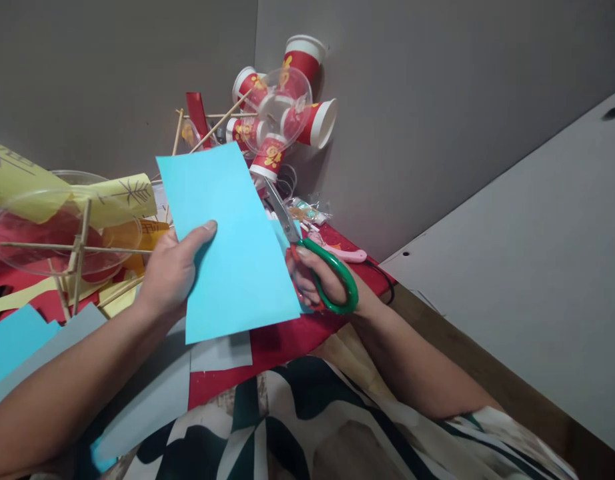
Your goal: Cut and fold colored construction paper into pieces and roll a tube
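My left hand (173, 270) grips a sheet of bright blue paper (232, 247) by its left edge, thumb on top and the other fingers hidden behind it. The sheet is a tilted rectangle held above the table. To its right, my right hand (320, 280) is closed around the handles of scissors (337, 280), one green and one red. Their metal blades point up and to the left, close beside the sheet's right edge. A further bit of blue paper shows behind the blades; whether it is joined to the sheet I cannot tell.
Red-and-white paper cups (302, 60) and a clear plastic lid (282, 100) form a cluster at the back. Wooden sticks (80, 250) with a clear round piece stand at left, near yellow paper (112, 197). Grey paper (152, 387) lies on the red tablecloth (287, 343). A pink tool (345, 255) rests at right.
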Demonstrator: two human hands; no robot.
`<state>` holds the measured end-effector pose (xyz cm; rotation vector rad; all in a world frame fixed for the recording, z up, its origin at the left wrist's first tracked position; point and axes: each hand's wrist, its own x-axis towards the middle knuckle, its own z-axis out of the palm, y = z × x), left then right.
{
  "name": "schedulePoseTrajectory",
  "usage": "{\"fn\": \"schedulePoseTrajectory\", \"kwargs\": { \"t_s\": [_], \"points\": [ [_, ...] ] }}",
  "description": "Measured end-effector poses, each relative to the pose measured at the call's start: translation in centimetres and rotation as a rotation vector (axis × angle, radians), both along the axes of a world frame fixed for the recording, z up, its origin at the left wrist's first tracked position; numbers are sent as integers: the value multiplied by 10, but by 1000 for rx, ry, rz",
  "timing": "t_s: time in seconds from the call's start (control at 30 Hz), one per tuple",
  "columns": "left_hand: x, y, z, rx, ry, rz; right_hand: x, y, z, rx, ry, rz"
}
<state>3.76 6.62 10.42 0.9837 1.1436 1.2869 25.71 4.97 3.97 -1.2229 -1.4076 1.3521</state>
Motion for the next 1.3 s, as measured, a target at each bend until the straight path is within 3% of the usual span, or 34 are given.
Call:
{"fn": "schedulePoseTrajectory", "kwargs": {
  "t_s": [0.1,0.27,0.47,0.6,0.77,0.93,1.13,1.3],
  "points": [
    [-10,15,2,102,56,28,16,-4,2,34,-85,-27],
    [-19,31,-3,39,131,-119,39,-14,4,144,-303,-277],
    [18,34,-30,-126,212,-384,42,-13,-18,-8,-139,-329],
    [45,46,-49,-133,308,-475,43,-9,-32,39,-196,-362],
    [42,56,-60,-49,670,-453,48,-7,-37,63,-239,-373],
    [44,50,-72,-204,456,-503,38,-5,-34,-41,-122,-329],
    [65,45,-88,-213,308,-470,32,-6,-40,-72,-57,-314],
    [59,42,-83,-225,243,-414,36,-8,-39,-64,-55,-286]
  ]
}}
